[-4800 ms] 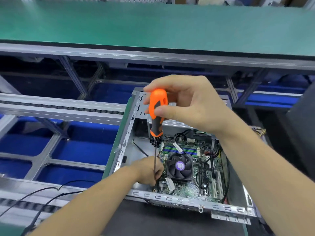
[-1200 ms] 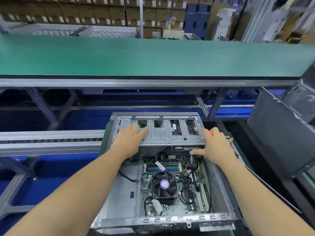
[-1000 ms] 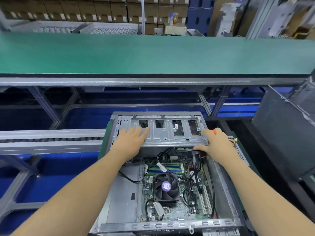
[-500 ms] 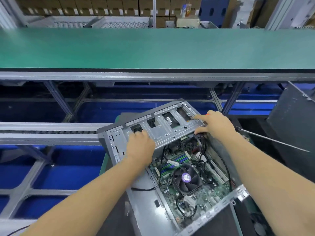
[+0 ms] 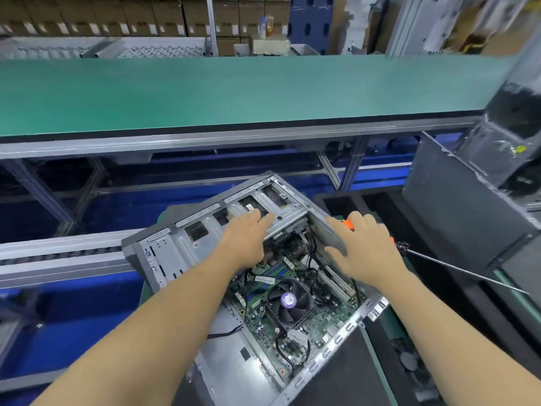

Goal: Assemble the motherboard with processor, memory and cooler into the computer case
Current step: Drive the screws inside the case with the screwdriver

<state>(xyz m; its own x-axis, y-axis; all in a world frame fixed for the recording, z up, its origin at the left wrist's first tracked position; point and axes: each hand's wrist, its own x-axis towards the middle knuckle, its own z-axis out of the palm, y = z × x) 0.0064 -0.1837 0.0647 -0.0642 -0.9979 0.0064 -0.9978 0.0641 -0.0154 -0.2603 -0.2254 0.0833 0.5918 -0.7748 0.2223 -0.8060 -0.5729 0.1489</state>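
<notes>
Motherboard (image 5: 295, 312), green, in boxy grey steel case (image 5: 164, 253), left hand (image 5: 246, 238) flat on case, right hand (image 5: 360, 244) clasping orange screwdriver (image 5: 348, 224)

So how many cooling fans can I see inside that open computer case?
1. The cooler fan, black with a purple centre sticker, sits on the motherboard in the middle of the computer case, nearer the camera than both hands. Others may be hidden under the drive cage.
</notes>
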